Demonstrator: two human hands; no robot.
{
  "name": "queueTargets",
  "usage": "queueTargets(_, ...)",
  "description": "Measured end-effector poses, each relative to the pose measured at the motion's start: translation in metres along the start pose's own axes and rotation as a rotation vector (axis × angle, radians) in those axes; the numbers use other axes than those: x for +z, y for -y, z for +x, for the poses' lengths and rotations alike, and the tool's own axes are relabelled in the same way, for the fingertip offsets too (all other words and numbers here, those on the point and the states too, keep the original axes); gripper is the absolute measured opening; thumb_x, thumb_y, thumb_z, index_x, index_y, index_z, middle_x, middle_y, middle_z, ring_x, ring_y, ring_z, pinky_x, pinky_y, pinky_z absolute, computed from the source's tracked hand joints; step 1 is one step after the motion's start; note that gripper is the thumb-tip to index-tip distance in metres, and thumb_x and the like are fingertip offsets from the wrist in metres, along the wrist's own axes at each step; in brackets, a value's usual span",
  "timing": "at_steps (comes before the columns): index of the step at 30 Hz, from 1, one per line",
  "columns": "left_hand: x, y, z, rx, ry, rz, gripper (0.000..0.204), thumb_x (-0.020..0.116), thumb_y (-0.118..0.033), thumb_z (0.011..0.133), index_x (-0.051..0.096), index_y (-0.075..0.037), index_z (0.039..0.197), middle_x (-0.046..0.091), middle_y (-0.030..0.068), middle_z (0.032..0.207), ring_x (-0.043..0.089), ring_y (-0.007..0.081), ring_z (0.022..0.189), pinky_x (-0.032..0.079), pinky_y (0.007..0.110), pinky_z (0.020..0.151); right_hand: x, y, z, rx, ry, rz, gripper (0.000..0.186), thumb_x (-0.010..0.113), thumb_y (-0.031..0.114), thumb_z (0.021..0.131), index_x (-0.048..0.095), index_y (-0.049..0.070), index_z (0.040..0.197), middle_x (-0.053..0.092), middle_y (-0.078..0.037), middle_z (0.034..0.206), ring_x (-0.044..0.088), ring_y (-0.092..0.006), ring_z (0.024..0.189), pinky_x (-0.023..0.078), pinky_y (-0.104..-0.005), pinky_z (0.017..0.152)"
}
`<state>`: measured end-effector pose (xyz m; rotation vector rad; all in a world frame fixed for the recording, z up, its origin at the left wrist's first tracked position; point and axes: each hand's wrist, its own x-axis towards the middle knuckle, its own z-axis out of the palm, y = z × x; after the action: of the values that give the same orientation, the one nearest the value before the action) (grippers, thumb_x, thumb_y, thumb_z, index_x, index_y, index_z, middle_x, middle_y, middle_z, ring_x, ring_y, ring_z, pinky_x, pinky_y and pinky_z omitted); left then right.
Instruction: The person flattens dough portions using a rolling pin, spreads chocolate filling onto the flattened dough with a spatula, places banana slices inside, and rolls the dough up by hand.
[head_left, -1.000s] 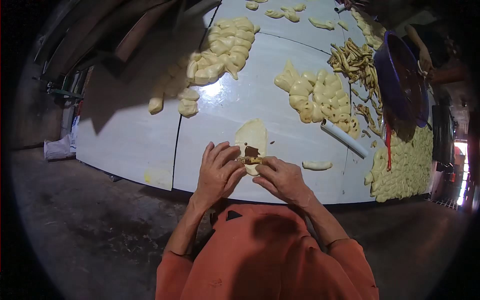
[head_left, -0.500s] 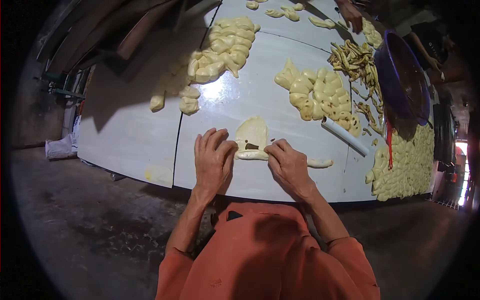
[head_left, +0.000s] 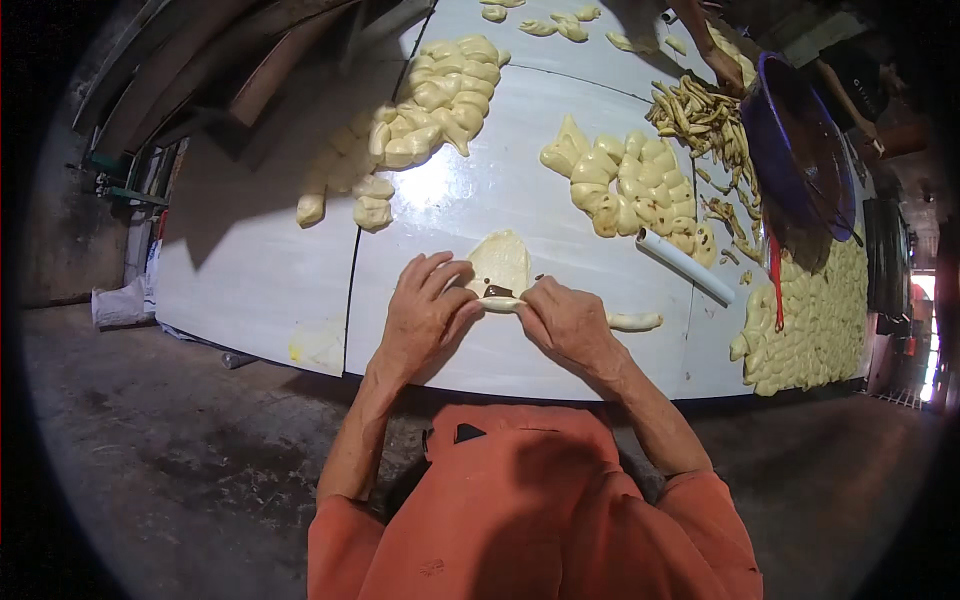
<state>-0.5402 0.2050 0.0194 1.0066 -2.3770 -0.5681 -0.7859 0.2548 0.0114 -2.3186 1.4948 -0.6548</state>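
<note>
A flat oval sheet of pale dough [head_left: 502,252] lies on the white table in front of me, with dark brown filling [head_left: 498,291] near its close end. That near edge is folded into a thin roll. My left hand [head_left: 425,308] pinches the roll's left end between thumb and fingers. At its right end, my right hand [head_left: 566,320] grips it the same way, fingers curled. Beside my right hand lies a finished-looking dough roll [head_left: 635,321], partly hidden by that hand. A small dark crumb [head_left: 539,276] sits just above my right fingers.
A white tube [head_left: 685,266] lies to the right by a cluster of dough pieces [head_left: 632,185]. More dough pieces [head_left: 440,98] are at the far left. Banana-like strips [head_left: 700,118] and a purple basin [head_left: 806,150] stand far right. Another person's hand [head_left: 724,70] reaches in there.
My hands have drawn slightly closer together on the dough. Its near edge is folded a little further up against the filling. The other person's hand has moved down toward the strips.
</note>
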Motion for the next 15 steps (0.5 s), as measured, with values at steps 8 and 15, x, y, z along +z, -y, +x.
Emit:
queueTargets(8,0.014,-0.002,-0.007,-0.192,-0.208,0.017,0.022,0.078,-0.016,0.089,0.075,-0.009,0.11,0.067,0.0106,0.12,0.061,0.0334,0.12,0.045,0.049,0.105,0.001,0.013,0.003,0.288,-0.14,0.029,0.016,0.068,0.008,0.094,0.065,0.008,0.109,0.065,-0.012,0.102,0.069,-0.0314,0.082,0.054,-0.0427,0.066)
queueTargets(15,0.002,-0.002,-0.007,-0.08,-0.108,0.168,0.033,0.08,-0.01,0.086,0.076,-0.015,0.119,0.067,0.0109,0.124,0.061,0.0325,0.119,0.047,0.048,0.101,0.003,-0.003,-0.002,0.049,-0.103,-0.097,0.022,0.077,0.024,0.092,0.07,0.01,0.108,0.065,-0.005,0.099,0.067,-0.0225,0.076,0.055,-0.037,0.062)
